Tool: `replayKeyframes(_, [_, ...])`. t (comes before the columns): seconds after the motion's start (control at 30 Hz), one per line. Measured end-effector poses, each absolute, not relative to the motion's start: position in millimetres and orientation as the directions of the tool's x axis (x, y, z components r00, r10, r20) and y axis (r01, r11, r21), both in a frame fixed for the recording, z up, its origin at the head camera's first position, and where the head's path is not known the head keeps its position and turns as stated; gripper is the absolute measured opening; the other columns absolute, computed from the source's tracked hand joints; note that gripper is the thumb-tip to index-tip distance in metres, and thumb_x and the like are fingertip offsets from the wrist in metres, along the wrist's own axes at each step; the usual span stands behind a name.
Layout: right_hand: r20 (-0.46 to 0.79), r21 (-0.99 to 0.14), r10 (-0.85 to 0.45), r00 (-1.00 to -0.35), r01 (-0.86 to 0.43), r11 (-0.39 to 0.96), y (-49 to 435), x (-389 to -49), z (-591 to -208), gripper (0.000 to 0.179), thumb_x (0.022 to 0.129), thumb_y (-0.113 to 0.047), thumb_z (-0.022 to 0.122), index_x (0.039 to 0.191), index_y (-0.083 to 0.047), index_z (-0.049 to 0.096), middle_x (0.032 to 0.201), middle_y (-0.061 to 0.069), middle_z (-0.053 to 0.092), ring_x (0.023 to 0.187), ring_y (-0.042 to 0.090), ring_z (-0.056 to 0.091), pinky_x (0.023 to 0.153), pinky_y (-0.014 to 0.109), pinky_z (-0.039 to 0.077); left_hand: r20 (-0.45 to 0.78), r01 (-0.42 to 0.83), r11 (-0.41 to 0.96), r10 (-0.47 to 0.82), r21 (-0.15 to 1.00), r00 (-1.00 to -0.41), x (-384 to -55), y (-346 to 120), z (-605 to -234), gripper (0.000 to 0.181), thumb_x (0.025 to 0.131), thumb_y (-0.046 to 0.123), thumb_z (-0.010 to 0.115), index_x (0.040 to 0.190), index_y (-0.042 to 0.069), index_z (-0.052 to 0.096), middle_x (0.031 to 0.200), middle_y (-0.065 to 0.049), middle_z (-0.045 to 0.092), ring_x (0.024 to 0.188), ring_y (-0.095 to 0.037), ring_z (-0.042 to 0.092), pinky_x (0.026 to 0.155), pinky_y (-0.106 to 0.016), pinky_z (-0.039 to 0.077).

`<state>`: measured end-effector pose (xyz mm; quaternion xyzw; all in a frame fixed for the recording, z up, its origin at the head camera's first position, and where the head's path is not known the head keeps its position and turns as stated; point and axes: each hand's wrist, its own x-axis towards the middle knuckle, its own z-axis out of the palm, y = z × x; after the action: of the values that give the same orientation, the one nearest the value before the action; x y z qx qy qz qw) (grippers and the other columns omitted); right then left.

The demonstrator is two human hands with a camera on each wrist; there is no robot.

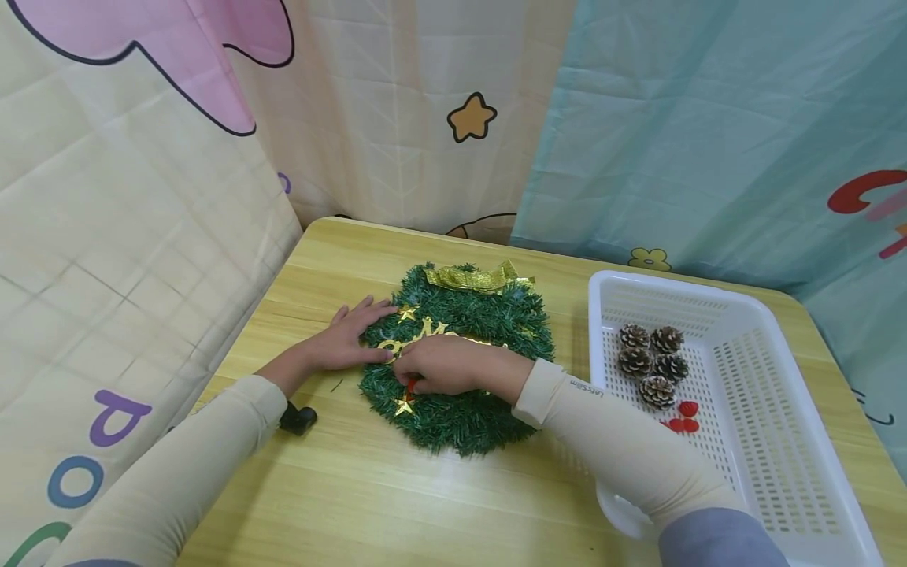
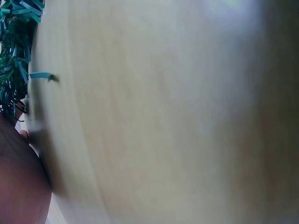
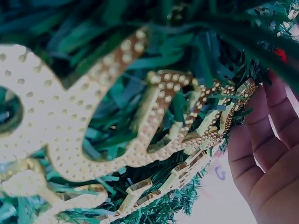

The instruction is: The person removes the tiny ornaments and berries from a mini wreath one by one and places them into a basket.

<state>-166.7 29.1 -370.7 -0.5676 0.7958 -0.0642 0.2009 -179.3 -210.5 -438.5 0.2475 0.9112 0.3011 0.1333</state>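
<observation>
A green tinsel wreath (image 1: 453, 425) lies flat on the table, with gold lettering (image 1: 434, 329) across its middle and gold stars such as the star (image 1: 404, 406) near its lower left. My left hand (image 1: 347, 339) rests on the wreath's left edge, fingers spread and reaching to the upper star. Over the left-centre of the wreath, my right hand (image 1: 446, 364) pinches a small red ornament (image 1: 411, 386) just above the lower star. In the right wrist view, beaded gold letters (image 3: 93, 126) fill the foreground, and red shows at the fingertips; most of the ornament is hidden.
A gold ribbon (image 1: 475, 277) lies along the wreath's top. To the right, a white perforated basket (image 1: 779, 378) holds several pine cones (image 1: 655, 391) and a few red pieces (image 1: 686, 417). A green tinsel scrap (image 2: 42, 75) lies left of the wreath. Curtains hang behind the table.
</observation>
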Motion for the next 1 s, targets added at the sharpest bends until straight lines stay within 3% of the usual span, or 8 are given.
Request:
replayKeyframes(0.33, [-0.253,-0.307,-0.929,-0.270,-0.888,0.342,27.8,-166.0,-370.9,0.004,0.096,-0.015,0.068,0.099,-0.017,0.067,0.094,-0.006,0.063,0.086,0.009,0.057,0.079,0.026,0.048,-0.088,0.380,0.695,0.536,0.610,-0.839,-180.1,-210.6,-439.2,0.079,0.093,0.047,0.065,0.157,0.018,0.029,0.164,-0.010,0.019,0.151,-0.036,0.001,0.113,-0.065,-0.005])
replayKeyframes(1.0, [-0.230,-0.378,-0.933,-0.275,-0.858,0.346,33.3,-168.1,-362.3,0.004,0.096,-0.013,0.067,0.098,-0.016,0.066,0.096,-0.007,0.062,0.086,0.009,0.056,0.079,0.025,0.048,-0.100,0.368,0.697,0.532,0.615,-0.841,-179.2,-210.4,-437.7,0.080,0.093,0.048,0.065,0.158,0.019,0.027,0.164,-0.009,0.017,0.151,-0.035,-0.001,0.114,-0.064,-0.006])
